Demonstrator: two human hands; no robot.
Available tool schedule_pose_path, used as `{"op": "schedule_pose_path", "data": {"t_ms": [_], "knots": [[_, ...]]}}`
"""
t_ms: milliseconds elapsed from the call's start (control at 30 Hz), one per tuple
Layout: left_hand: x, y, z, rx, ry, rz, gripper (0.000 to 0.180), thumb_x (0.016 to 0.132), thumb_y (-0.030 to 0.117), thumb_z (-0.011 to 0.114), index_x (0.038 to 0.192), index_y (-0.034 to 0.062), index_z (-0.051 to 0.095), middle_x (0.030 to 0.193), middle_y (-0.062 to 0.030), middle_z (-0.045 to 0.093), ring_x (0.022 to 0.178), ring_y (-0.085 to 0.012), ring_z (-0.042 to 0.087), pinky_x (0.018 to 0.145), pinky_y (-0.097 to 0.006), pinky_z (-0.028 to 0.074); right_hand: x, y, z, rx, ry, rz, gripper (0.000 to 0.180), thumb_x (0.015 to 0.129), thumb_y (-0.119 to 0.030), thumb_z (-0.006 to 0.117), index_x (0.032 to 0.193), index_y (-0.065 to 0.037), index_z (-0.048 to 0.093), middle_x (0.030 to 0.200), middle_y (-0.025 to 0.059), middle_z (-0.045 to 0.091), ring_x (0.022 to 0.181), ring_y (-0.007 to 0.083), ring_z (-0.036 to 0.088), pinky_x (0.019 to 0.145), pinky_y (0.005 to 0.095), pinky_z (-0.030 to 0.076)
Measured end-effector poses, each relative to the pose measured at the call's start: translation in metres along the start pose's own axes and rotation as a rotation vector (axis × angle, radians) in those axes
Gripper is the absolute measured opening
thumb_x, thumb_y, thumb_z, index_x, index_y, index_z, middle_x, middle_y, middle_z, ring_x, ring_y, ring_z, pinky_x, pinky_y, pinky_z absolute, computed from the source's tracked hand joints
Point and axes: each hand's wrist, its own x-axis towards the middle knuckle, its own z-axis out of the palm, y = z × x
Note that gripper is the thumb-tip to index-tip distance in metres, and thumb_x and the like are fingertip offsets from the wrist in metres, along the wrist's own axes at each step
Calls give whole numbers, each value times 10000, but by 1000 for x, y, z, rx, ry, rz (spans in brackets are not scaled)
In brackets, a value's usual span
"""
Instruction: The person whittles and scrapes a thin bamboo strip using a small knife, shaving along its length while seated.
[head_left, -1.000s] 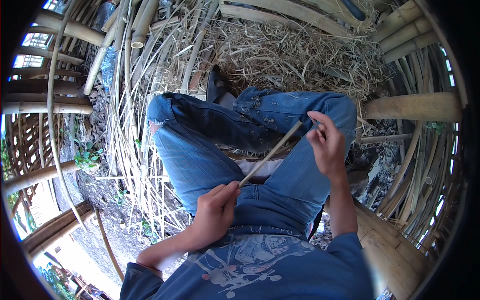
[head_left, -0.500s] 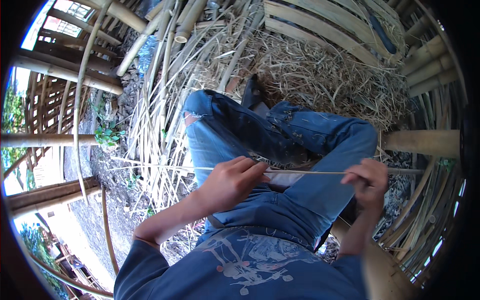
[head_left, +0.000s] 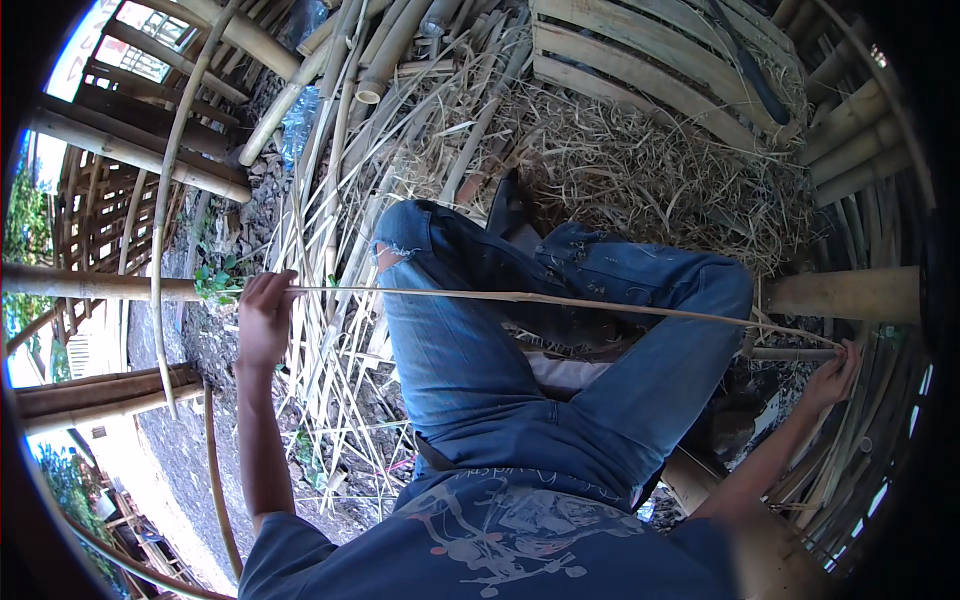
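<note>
Loose straw point(head_left: 640, 175) lies beyond the jeans point(head_left: 465, 345). Above the jeans stretches a long, thin strip point(head_left: 520, 297), one end gripped left of them by the left hand point(head_left: 265, 317), the other pinched right of them by the right hand point(head_left: 832, 375). Light, even tension should keep it straight without snapping. Compared with half a second ago, the hands are much farther apart.

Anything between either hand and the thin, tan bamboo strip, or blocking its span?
Nothing visible. The left hand and right hand hold the thin, tan bamboo strip, whose stretch between them shows uncovered. The torn blue denim jeans lie beneath it, not over it; whether they touch can't be told.
</note>
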Motion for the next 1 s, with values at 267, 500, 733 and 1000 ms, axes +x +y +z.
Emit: {"op": "schedule_pose_path", "data": {"t_ms": [267, 500, 733, 1000], "knots": [[-20, -69, -11, 149, 145, -80, 343, 952, 278, 399, 944, 10, 613, 862, -146, 641, 802, -263, 598, 769, -394, 433, -18, 10, 6, -82, 52, 195, 125, 914, -20, 504, 972, 27, 604, 897, 111, 623, 724, 200, 630, 638, 308, 521], [-9, -47, 21, -54, 382, -624, 545, 956, 476, 378, 742, 11, 565, 517, -57, 462, 461, -142, 408, 434, -318, 292, -18, -61, 29, -97, -4, 317, 154, 913, -95, 547, 906, 33, 633, 779, 105, 655, 718, 206, 651, 636, 301, 529], [11, -26, 37, -140, 504, -726, 554, 949, 473, 411, 647, 17, 492, 477, -27, 406, 449, -114, 324, 426, -319, 241, -20, -99, 46, 80, -59, 495, 252, 910, -225, 577, 892, 20, 636, 741, 125, 648, 624, 221, 616, 559, 323, 479], [12, -19, 29, -70, 480, -651, 506, 959, 422, 420, 630, 42, 476, 446, -34, 391, 414, -118, 319, 400, -314, 224, -7, -100, 45, -87, -21, 604, 286, 919, -257, 555, 877, 15, 630, 771, 141, 648, 664, 257, 630, 585, 337, 482]]}}
